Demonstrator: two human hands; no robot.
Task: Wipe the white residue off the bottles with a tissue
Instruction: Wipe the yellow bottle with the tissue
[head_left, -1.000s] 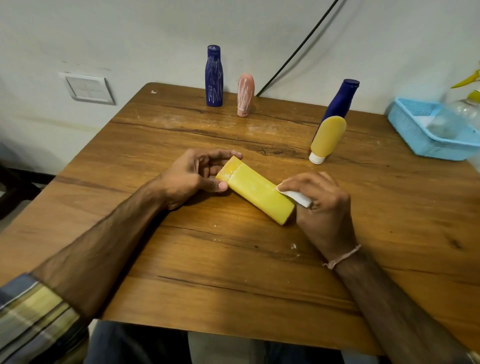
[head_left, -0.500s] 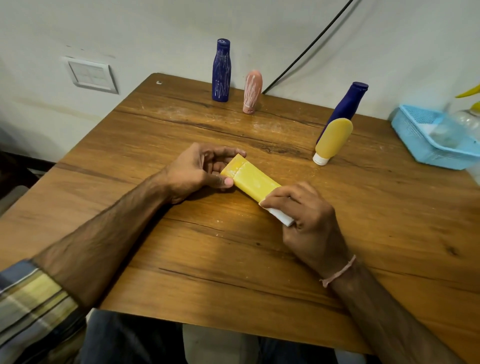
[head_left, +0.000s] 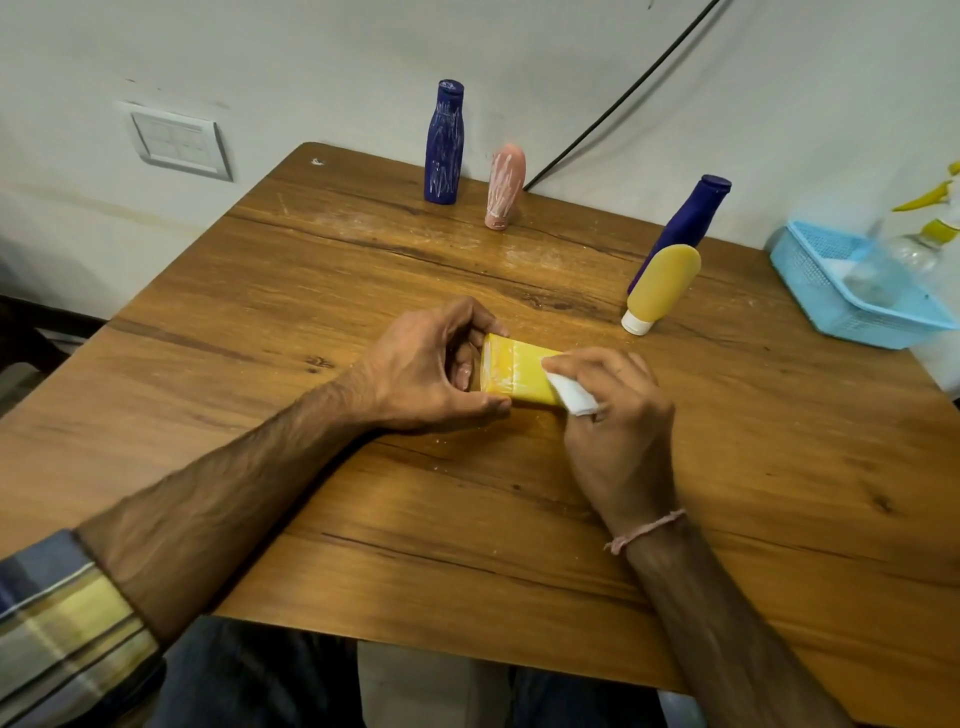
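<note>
A flat yellow bottle (head_left: 514, 371) lies on the wooden table (head_left: 363, 291), with white streaks near its left end. My left hand (head_left: 431, 364) grips that left end between thumb and fingers. My right hand (head_left: 615, 415) presses a folded white tissue (head_left: 574, 397) onto the bottle's right part and hides that end. At the back stand a dark blue bottle (head_left: 444, 143) and a pink bottle (head_left: 505, 187), both streaked with white. Further right are a plain blue bottle (head_left: 685, 223) and a yellow-orange tube (head_left: 662, 288) standing on its white cap.
A light blue plastic basket (head_left: 852, 291) holding a clear spray bottle (head_left: 904, 260) sits at the table's right edge. A black cable (head_left: 623, 93) runs down the wall behind. A switch plate (head_left: 179, 143) is on the wall at left. White flecks lie on the wood.
My right hand has slid the tissue leftward along the yellow bottle toward my left hand. The bottle has turned to lie more level, and the camera has moved closer.
</note>
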